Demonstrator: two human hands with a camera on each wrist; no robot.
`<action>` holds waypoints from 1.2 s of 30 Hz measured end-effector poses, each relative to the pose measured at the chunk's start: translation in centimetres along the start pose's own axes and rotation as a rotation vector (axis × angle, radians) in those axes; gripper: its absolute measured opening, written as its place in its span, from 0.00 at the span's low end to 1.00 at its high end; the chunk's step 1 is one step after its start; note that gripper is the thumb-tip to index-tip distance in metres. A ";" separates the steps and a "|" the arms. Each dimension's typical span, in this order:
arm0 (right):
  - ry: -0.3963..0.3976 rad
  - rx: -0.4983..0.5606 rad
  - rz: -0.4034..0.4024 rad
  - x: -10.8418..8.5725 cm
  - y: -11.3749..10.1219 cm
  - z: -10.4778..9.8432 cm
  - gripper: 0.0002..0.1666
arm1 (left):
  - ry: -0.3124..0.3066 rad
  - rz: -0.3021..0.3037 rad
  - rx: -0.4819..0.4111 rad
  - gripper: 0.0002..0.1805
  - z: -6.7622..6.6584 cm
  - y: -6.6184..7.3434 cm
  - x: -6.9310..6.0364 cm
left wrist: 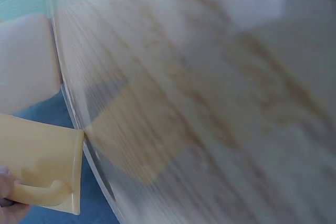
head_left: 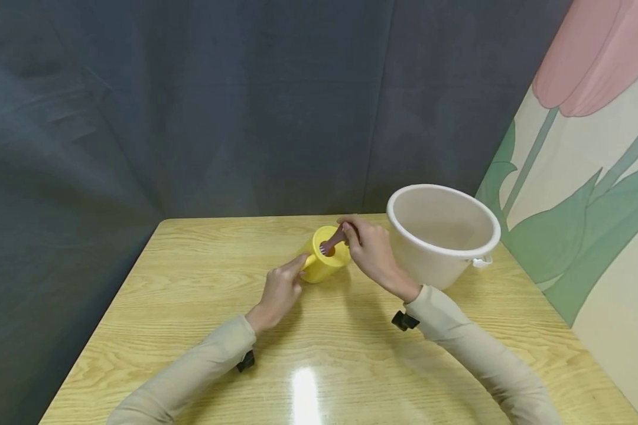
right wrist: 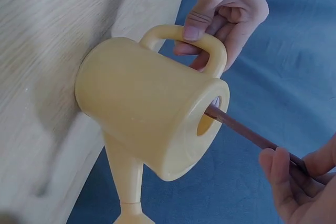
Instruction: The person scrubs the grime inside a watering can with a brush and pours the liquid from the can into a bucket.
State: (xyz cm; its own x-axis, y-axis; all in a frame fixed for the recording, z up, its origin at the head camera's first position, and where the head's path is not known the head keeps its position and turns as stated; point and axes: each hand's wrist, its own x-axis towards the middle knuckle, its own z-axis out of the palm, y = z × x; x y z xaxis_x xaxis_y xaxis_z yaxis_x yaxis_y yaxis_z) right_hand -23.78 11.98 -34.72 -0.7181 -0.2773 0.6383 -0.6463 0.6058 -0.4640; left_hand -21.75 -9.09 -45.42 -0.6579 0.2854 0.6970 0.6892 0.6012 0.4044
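Note:
A yellow watering can (head_left: 318, 272) is at the far middle of the table, its base meeting the tabletop. My left hand (head_left: 280, 290) grips the can's loop handle (right wrist: 218, 51), the thumb lying over it in the right wrist view. In my right hand (head_left: 372, 251) I pinch a brown-handled brush (right wrist: 247, 134). The brush's white-bristled end is inside the round top opening (head_left: 328, 250), and how deep it reaches is partly hidden. The can's spout (right wrist: 125, 177) points away from the handle side.
A large white bucket (head_left: 427, 257) with a white side handle stands just right of my right hand. The wooden table (head_left: 191, 283) backs onto a dark curtain (head_left: 266, 118). A wall painted with tulips (head_left: 579, 248) runs along the right side.

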 end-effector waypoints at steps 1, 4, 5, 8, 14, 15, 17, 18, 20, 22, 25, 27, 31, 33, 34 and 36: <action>-0.004 0.002 0.003 0.0 0.0 0.0 0.11 | -0.003 -0.002 -0.002 0.29 0.0 0.0 0.0; -0.021 0.006 0.008 -0.1 -0.1 0.1 0.11 | -0.002 0.003 -0.003 0.28 0.0 0.1 0.0; -0.026 0.010 0.008 -0.2 0.0 0.2 0.11 | -0.004 0.005 -0.003 0.28 0.0 0.1 0.0; -0.056 0.032 -0.003 -0.5 0.1 0.8 0.10 | -0.008 0.007 -0.003 0.27 0.0 0.2 0.1; -0.078 0.022 -0.032 -1.1 0.5 2.1 0.08 | -0.002 0.007 -0.001 0.28 0.0 0.2 0.1; -0.075 0.017 -0.031 -1.1 0.5 2.2 0.07 | 0.000 0.006 0.000 0.28 0.0 0.2 0.1; -0.071 0.005 -0.027 -1.2 0.6 2.4 0.07 | 0.006 0.007 0.000 0.28 0.0 0.1 0.1; -0.073 0.005 -0.022 -1.2 0.6 2.3 0.07 | 0.006 0.007 0.002 0.28 0.1 0.1 0.1; -0.076 0.006 -0.014 -1.2 0.6 2.2 0.08 | 0.007 0.012 0.004 0.29 0.1 0.1 0.2; -0.081 0.013 -0.006 -1.1 0.5 1.9 0.10 | 0.002 0.018 0.008 0.29 0.0 0.1 0.3; -0.080 0.019 -0.007 -0.9 0.2 1.3 0.11 | -0.005 0.021 0.016 0.28 -0.1 0.3 0.4; -0.071 0.016 -0.016 -0.8 0.1 0.9 0.12 | -0.003 0.019 0.022 0.27 -0.2 0.3 0.4; -0.038 -0.025 -0.040 -0.5 -0.1 0.2 0.11 | 0.014 0.014 0.026 0.27 -0.3 0.3 0.3; -0.028 -0.036 -0.047 -0.3 -0.1 0.0 0.11 | 0.015 0.011 0.023 0.27 -0.3 0.2 0.3; -0.029 -0.038 -0.051 -0.3 -0.1 0.0 0.11 | 0.016 0.009 0.021 0.27 -0.3 0.2 0.2; -0.036 -0.028 -0.058 -0.3 -0.1 0.1 0.11 | 0.016 0.004 0.016 0.27 -0.3 0.1 0.2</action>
State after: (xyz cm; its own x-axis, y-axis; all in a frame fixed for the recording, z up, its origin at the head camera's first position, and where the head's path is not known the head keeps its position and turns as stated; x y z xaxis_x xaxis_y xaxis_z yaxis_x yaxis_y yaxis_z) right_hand -23.57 11.94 -34.91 -0.6890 -0.3387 0.6407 -0.6799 0.6082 -0.4096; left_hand -21.72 -9.19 -45.02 -0.6501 0.2757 0.7081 0.6867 0.6121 0.3922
